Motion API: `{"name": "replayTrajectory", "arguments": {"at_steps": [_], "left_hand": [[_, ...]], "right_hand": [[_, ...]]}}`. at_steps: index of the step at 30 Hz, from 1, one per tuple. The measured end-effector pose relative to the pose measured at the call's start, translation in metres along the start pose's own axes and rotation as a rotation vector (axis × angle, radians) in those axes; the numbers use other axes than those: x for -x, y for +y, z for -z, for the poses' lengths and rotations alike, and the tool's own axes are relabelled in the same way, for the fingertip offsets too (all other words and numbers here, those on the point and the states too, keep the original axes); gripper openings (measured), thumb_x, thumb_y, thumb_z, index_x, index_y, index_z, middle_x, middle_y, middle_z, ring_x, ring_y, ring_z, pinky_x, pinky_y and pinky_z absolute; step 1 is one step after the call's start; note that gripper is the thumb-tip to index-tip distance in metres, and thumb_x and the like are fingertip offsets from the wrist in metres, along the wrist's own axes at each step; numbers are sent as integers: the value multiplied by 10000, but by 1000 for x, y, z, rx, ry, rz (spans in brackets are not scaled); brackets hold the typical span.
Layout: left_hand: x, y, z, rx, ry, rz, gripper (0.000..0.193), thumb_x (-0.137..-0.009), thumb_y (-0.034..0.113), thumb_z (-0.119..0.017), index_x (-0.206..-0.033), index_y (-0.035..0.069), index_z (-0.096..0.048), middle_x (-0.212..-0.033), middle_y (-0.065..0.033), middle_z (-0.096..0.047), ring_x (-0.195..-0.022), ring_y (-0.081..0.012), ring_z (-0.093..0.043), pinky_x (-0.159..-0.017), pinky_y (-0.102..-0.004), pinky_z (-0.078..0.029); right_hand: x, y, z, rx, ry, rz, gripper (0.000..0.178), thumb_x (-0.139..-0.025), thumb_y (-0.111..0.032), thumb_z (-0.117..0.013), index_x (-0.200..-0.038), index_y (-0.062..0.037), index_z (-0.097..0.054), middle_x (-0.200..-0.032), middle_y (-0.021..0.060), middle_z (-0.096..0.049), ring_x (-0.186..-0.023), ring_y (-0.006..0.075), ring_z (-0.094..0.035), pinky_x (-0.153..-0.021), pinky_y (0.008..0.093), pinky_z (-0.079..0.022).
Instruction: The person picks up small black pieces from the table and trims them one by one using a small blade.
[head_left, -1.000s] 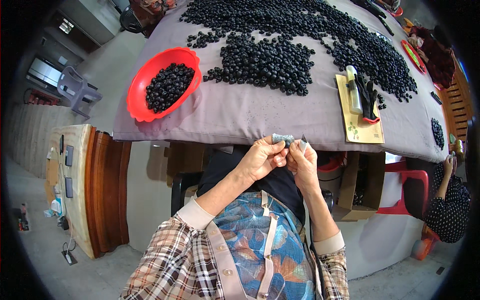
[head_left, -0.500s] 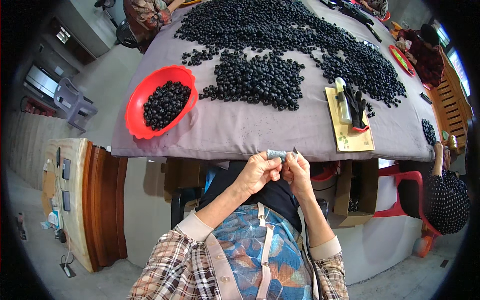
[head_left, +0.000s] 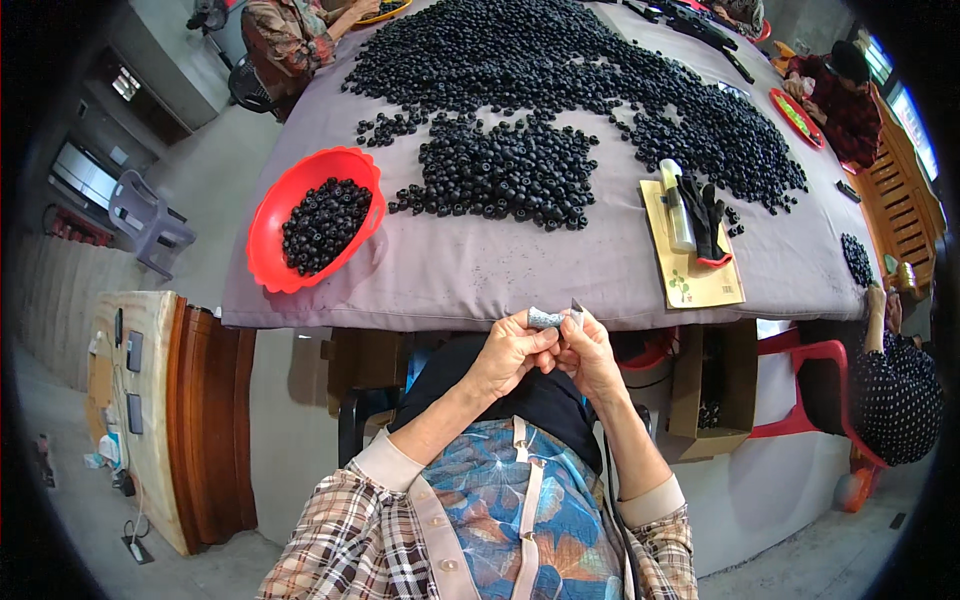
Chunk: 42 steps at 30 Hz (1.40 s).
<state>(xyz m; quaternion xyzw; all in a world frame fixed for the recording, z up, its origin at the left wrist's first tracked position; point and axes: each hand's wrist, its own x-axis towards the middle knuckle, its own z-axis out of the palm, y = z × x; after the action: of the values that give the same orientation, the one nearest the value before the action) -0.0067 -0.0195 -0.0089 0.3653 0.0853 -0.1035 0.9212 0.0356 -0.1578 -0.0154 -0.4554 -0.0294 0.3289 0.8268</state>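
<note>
Both my hands meet just off the table's near edge, fingertips close together. My left hand [head_left: 508, 356] is closed in a pinch, and a grey speckled wrap [head_left: 545, 319] covers its index finger. What the pinch holds is too small and hidden to name. My right hand [head_left: 592, 360] is closed too, with a small pointed blade [head_left: 576, 304] sticking up past its fingertips. On the table ahead lies a squarish patch of small black ring-shaped pieces [head_left: 505, 170]. To its left, a red scalloped basin [head_left: 268, 235] holds more of them.
A large heap of black pieces [head_left: 480, 50] covers the far table. At right lie a tan packet [head_left: 690, 285], a clear tube [head_left: 676, 215] and a black glove [head_left: 705, 220]. Other people sit around the table. An open carton [head_left: 735, 400] stands beneath the right side.
My hands have shifted slightly left in the picture, fingertips closer together. The blade's tip has moved left with my right hand. The whole view has tilted slightly.
</note>
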Motion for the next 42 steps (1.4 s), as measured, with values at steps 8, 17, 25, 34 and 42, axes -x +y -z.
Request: {"name": "replayTrajectory", "arguments": {"at_steps": [8, 17, 25, 34, 42], "left_hand": [[1, -2, 4, 86, -49, 43, 76, -847, 88, -571, -896, 34, -589, -700, -63, -591, -552, -123, -539, -521, -270, -454], [2, -2, 1, 197, -35, 68, 91, -872, 113, -539, -881, 30, -574, -691, -62, -577, -547, -139, -529, -520, -270, -447], [0, 1, 3, 204, 9, 51, 79, -876, 122, -537, -853, 57, -576, -651, -18, -535, -524, -80, -460, -507, -233, -375], [7, 1, 0, 383, -159, 148, 111, -889, 169, -524, -892, 65, -560, -693, -3, -536, -523, -61, -436, -503, -203, -366], [10, 5, -2, 353, -88, 69, 137, -891, 180, -523, -865, 54, -567, -696, -15, -555, -532, -60, -434, -514, -210, -371]], "right_hand": [[2, -2, 1, -13, -19, -3, 187, -864, -287, -582, -843, -120, -499, -627, -36, -520, -460, 6, -354, -411, 157, -251], [3, 7, -4, 50, 118, 126, 146, -874, -245, -571, -848, -105, -535, -614, -75, -459, -486, -3, -352, -419, 157, -257], [12, 3, -18, 390, 147, 492, 290, -829, -18, -576, -1116, -8, -542, -739, -24, -557, -640, 20, -471, -570, 176, -398], [16, 0, -23, 910, 179, 868, 244, -747, 41, -631, -982, -20, -609, -705, 70, -563, -590, 108, -537, -532, 213, -422], [14, 0, -29, 1061, 174, 1042, 281, -621, 91, -623, -878, -18, -593, -658, 88, -559, -572, 201, -576, -504, 266, -457]]}}
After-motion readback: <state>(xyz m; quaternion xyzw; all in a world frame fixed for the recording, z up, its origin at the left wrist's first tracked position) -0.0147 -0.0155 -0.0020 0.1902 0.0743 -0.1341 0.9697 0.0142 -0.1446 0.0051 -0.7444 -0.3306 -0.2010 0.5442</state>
